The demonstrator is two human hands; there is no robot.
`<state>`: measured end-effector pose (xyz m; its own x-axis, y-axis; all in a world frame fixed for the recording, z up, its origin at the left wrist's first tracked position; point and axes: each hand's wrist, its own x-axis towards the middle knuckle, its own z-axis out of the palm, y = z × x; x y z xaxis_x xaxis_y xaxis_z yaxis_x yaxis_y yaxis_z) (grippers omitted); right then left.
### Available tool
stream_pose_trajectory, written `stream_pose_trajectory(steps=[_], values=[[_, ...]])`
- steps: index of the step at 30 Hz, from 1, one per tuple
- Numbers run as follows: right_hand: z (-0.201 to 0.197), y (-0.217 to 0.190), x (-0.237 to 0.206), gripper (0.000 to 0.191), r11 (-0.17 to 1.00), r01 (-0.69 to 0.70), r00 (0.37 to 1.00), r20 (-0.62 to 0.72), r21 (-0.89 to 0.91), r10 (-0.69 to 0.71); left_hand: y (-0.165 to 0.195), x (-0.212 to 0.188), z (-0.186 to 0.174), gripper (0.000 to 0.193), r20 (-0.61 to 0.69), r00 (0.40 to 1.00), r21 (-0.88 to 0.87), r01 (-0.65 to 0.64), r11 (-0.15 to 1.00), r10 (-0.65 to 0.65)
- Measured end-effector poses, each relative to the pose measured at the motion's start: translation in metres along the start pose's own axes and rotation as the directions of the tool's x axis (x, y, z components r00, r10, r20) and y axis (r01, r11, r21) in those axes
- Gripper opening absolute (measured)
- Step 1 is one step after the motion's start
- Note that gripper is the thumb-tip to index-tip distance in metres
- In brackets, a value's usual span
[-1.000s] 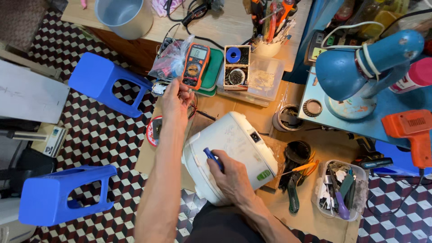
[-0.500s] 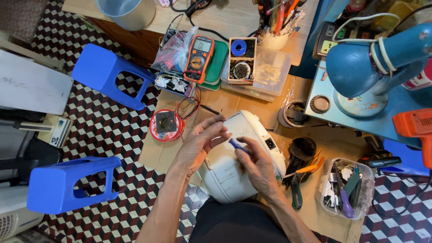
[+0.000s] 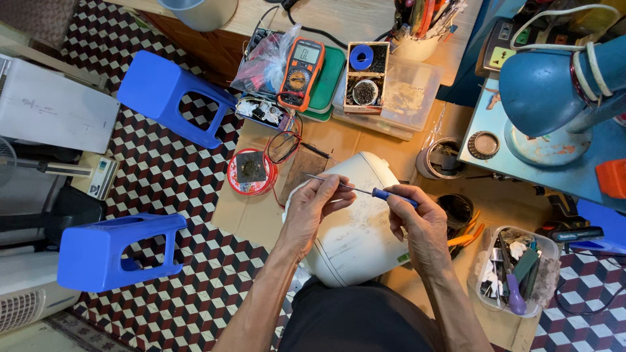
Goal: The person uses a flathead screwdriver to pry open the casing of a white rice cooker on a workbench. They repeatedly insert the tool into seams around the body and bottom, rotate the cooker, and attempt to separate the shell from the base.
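The right hand [image 3: 417, 218] pinched the blue handle of a slim metal-shafted screwdriver [image 3: 365, 190], while the left hand [image 3: 313, 208] gripped its thin shaft near the tip. Both hovered over a white rounded plastic appliance body [image 3: 355, 238] lying on brown cardboard [image 3: 248, 215], near the person.

I am looking down at a person whose forearms are showing bare from elbow to wrist, with no sleeves reaching into view. The left hand [image 3: 313, 212] and right hand [image 3: 417, 225] are wearing no gloves, rings or watch that I can make out. Dark, near-black clothing is covering the lap at the bottom edge of the frame.
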<state>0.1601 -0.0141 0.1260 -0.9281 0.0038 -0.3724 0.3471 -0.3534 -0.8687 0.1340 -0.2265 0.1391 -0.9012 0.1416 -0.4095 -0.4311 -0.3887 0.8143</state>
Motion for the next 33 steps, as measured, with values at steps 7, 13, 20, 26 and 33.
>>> stream_pose_trajectory(steps=[7, 13, 20, 26, 33], values=[[0.007, 0.005, 0.0, 0.025, 1.0, -0.019, 1.0, 0.018, 0.005, 0.019, -0.003, 0.0, 0.008, 0.036, 0.068, 0.996, -0.001, 0.061, 0.998, -0.06], [-0.001, 0.008, -0.001, 0.023, 0.991, 0.022, 0.999, -0.045, 0.131, -0.017, 0.001, 0.002, 0.008, 0.033, 0.044, 0.998, -0.05, 0.042, 0.998, -0.04], [-0.004, 0.013, -0.004, 0.022, 0.996, -0.02, 0.999, -0.029, 0.089, 0.022, -0.001, -0.001, 0.005, 0.032, 0.045, 0.999, -0.041, 0.032, 0.999, -0.03], [0.005, 0.008, -0.01, 0.025, 1.0, -0.004, 1.0, 0.008, -0.008, 0.004, -0.008, -0.004, 0.008, 0.034, 0.062, 0.996, 0.028, 0.07, 0.997, -0.072], [0.035, 0.01, -0.05, 0.031, 0.762, 0.452, 0.886, 0.137, -0.464, -0.442, -0.005, -0.029, 0.023, 0.038, 0.086, 0.987, -0.117, 0.143, 0.983, -0.133]])
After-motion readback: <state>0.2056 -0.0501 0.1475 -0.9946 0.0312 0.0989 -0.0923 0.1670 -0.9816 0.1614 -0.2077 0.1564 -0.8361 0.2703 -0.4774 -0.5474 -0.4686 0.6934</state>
